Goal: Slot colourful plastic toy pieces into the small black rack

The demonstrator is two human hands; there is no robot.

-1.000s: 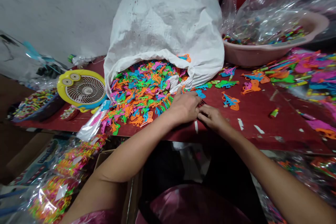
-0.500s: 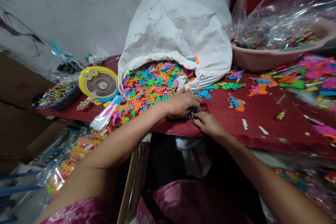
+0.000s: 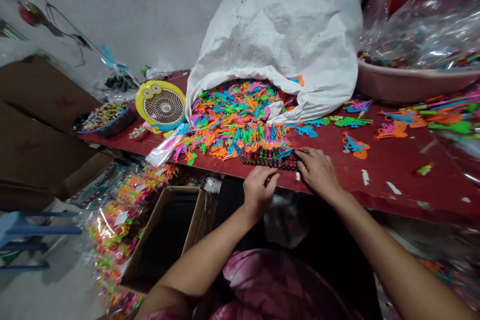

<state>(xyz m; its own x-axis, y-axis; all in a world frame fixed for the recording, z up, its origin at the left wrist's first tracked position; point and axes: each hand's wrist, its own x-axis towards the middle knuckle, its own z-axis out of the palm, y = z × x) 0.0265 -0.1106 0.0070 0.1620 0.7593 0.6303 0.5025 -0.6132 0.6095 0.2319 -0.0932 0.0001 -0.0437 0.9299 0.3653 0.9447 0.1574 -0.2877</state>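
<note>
A black grid rack (image 3: 290,162) sits at the front edge of the red table, with small colourful plastic toy pieces (image 3: 262,141) standing in rows over most of it. Its right end shows bare grid. My right hand (image 3: 318,171) is at that end, thumb and fingers gripping the rack's edge. Just in front of the rack, my left hand (image 3: 259,191) hangs at the table edge with its fingers curled in. Whatever the left fingers hold, if anything, is hidden. Behind the rack, a heap of similar loose pieces (image 3: 225,110) spills from a white sack (image 3: 277,25).
A yellow fan (image 3: 161,105) and a bowl of small parts (image 3: 107,119) stand left on the red table (image 3: 326,130). A pink basin (image 3: 408,82) stands right. Loose pieces (image 3: 356,145) lie right of the rack. Below left are an open carton (image 3: 131,260) and filled plastic bags (image 3: 112,230).
My left hand has drawn back from above the rack to the table's front edge, uncovering the rows of pieces. My right hand stays at the rack's right end. The view has shifted left.
</note>
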